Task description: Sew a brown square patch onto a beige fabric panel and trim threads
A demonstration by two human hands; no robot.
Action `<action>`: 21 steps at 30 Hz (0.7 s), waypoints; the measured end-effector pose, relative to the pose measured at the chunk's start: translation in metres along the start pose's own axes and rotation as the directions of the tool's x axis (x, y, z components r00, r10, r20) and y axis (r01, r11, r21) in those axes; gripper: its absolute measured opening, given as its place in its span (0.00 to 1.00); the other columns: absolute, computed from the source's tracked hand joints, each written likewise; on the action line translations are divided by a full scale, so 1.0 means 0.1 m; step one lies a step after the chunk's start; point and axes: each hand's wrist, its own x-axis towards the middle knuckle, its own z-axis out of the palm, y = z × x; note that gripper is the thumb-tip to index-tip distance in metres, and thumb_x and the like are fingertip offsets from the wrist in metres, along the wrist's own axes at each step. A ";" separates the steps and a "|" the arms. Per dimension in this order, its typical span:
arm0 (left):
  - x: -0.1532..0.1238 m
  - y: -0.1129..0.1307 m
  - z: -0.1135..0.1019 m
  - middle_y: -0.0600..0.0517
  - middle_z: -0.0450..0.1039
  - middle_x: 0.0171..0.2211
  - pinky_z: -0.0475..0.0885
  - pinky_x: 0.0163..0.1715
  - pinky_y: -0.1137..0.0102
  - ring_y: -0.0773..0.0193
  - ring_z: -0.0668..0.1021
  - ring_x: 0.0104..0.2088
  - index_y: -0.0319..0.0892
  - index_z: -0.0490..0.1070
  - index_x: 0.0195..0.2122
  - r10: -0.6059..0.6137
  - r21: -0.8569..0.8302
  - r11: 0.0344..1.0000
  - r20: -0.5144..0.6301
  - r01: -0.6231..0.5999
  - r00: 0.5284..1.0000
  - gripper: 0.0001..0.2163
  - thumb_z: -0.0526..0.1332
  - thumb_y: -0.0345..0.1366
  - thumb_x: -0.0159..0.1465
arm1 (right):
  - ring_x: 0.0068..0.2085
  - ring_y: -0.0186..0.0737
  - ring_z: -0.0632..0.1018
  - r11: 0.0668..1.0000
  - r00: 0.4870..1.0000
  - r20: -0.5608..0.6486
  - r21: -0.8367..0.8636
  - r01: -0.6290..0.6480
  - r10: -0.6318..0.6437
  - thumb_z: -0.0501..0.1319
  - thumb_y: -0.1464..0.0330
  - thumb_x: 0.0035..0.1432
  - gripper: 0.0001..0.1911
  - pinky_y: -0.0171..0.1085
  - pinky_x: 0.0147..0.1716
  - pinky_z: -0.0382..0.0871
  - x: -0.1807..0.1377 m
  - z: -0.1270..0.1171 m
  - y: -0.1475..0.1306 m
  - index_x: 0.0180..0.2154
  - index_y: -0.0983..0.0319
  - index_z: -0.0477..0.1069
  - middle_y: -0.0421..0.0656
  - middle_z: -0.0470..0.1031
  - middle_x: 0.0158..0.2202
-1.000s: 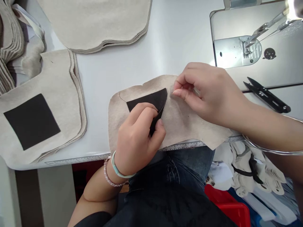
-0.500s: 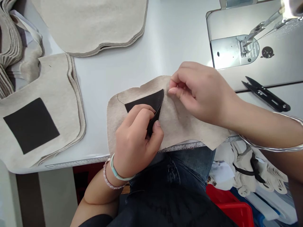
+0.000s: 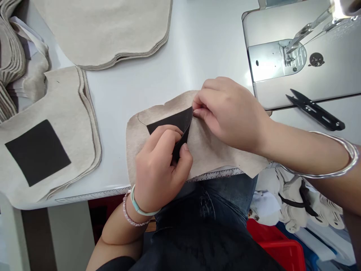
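Observation:
A beige fabric piece (image 3: 214,148) lies at the near edge of the white table (image 3: 146,86), hanging slightly over it. On it sits a black patch (image 3: 172,121) with one side curled up. My left hand (image 3: 159,169) is closed, pinching the lifted edge of the black patch between thumb and fingers. My right hand (image 3: 228,113) is closed too, its fingertips pinching at the patch's upper right corner where it meets the beige fabric.
A stack of beige pieces with a black square (image 3: 36,150) lies at the left; another beige stack (image 3: 107,30) lies at the back. The sewing machine (image 3: 304,56) stands at the right, black thread snips (image 3: 314,110) by it. Red and blue bins (image 3: 282,248) sit below.
My right hand has slid left across the beige fabric until its fingertips reach the black patch's corner. My left hand keeps its pinch on the patch.

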 end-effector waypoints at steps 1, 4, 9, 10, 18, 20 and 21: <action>0.00 0.00 -0.01 0.51 0.75 0.38 0.70 0.34 0.72 0.67 0.76 0.37 0.42 0.64 0.34 -0.002 0.002 1.000 -0.002 0.002 1.000 0.05 0.59 0.26 0.60 | 0.40 0.44 0.71 1.000 1.000 -0.002 0.028 -0.007 0.007 0.52 0.72 0.64 0.09 0.43 0.40 0.64 0.00 -0.02 0.00 0.33 0.63 0.68 0.46 0.69 0.34; -0.01 0.00 -0.02 0.52 0.75 0.38 0.70 0.34 0.72 0.67 0.76 0.37 0.42 0.65 0.36 -0.012 0.005 1.000 -0.005 0.012 1.000 0.05 0.60 0.27 0.60 | 0.38 0.42 0.73 0.990 0.998 -0.043 0.131 -0.043 0.049 0.55 0.74 0.62 0.06 0.40 0.38 0.65 -0.05 -0.08 0.02 0.31 0.62 0.66 0.45 0.71 0.34; -0.03 0.00 -0.03 0.53 0.74 0.36 0.70 0.29 0.71 0.67 0.76 0.33 0.43 0.67 0.42 -0.049 0.045 0.998 0.000 0.049 0.999 0.08 0.60 0.28 0.61 | 0.37 0.41 0.73 0.979 0.990 -0.104 0.190 -0.075 0.096 0.57 0.75 0.59 0.06 0.41 0.36 0.66 -0.17 -0.13 0.06 0.30 0.60 0.64 0.43 0.72 0.33; -0.04 0.01 -0.03 0.53 0.74 0.35 0.70 0.28 0.70 0.67 0.75 0.32 0.44 0.67 0.43 -0.056 0.051 0.997 -0.002 0.056 0.998 0.09 0.60 0.29 0.61 | 0.36 0.41 0.73 0.979 0.989 -0.109 0.190 -0.077 0.099 0.57 0.75 0.59 0.06 0.41 0.36 0.66 -0.18 -0.12 0.07 0.30 0.60 0.64 0.43 0.72 0.33; -0.03 -0.01 -0.01 0.51 0.74 0.38 0.75 0.30 0.63 0.60 0.78 0.35 0.52 0.66 0.48 -0.068 -0.030 0.997 -0.039 0.067 0.997 0.15 0.59 0.28 0.61 | 0.31 0.35 0.70 0.919 0.980 -0.108 0.377 -0.113 0.165 0.60 0.76 0.58 0.08 0.37 0.31 0.64 -0.29 -0.25 -0.10 0.28 0.60 0.66 0.39 0.69 0.28; -0.03 -0.02 0.00 0.51 0.74 0.39 0.75 0.30 0.64 0.61 0.78 0.35 0.50 0.66 0.48 -0.054 -0.039 0.998 -0.038 0.052 0.998 0.15 0.59 0.28 0.61 | 0.27 0.32 0.68 0.796 0.979 0.005 0.582 -0.170 0.205 0.60 0.74 0.60 0.08 0.34 0.26 0.61 -0.51 -0.34 -0.23 0.29 0.59 0.67 0.36 0.67 0.24; -0.03 -0.02 0.00 0.51 0.75 0.39 0.75 0.30 0.65 0.61 0.79 0.36 0.49 0.66 0.47 -0.050 -0.035 0.998 -0.042 0.049 0.998 0.15 0.59 0.28 0.61 | 0.26 0.31 0.67 0.703 0.974 0.102 0.678 -0.217 0.202 0.60 0.72 0.61 0.07 0.33 0.24 0.61 -0.65 -0.37 -0.29 0.29 0.59 0.68 0.35 0.66 0.24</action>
